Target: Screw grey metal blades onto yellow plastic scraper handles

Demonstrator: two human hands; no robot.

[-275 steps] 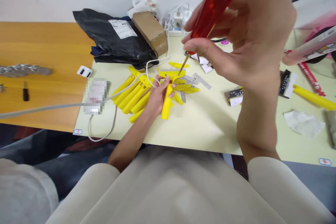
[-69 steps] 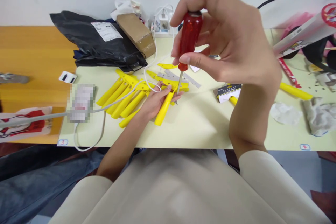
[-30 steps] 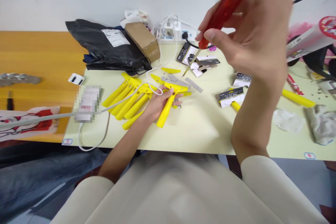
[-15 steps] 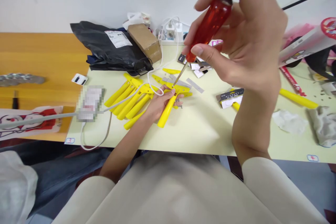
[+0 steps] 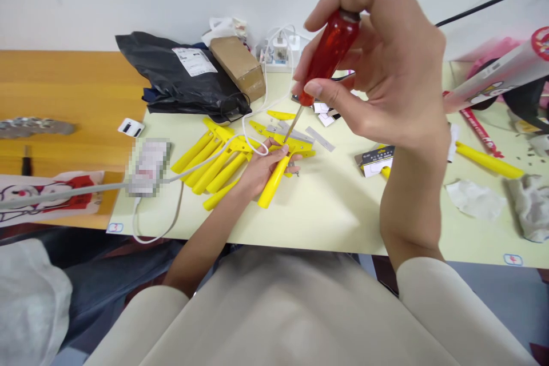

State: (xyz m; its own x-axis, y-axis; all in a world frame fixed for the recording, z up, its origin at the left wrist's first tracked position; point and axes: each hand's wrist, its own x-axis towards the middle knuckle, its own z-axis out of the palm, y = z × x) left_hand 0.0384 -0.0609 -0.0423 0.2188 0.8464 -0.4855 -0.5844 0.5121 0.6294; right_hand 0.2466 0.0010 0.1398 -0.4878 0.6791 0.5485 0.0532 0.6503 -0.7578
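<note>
My right hand (image 5: 377, 68) is closed around the red handle of a screwdriver (image 5: 328, 54). The screwdriver leans, and its thin shaft runs down to the head of a yellow scraper (image 5: 272, 183). My left hand (image 5: 261, 171) grips that scraper where its handle meets the wide head, thumb on top. Whether the tip sits in a screw is too small to tell. More yellow scrapers (image 5: 206, 171) lie side by side just left of my left hand. Beyond it are a grey metal blade (image 5: 319, 139) and a loose yellow strip (image 5: 281, 115).
A white cable (image 5: 201, 168) crosses over the scrapers to a power strip (image 5: 281, 63). At the back lie a black plastic bag (image 5: 171, 86) and a cardboard box (image 5: 240, 68). To the right are a card package (image 5: 373, 161), another yellow handle (image 5: 489, 161) and crumpled tissue (image 5: 474, 200). A seated person's leg (image 5: 115, 280) is at left.
My right hand and the screwdriver handle have come slightly lower and to the left. The tip stays at the scraper head, and my left hand keeps its hold.
</note>
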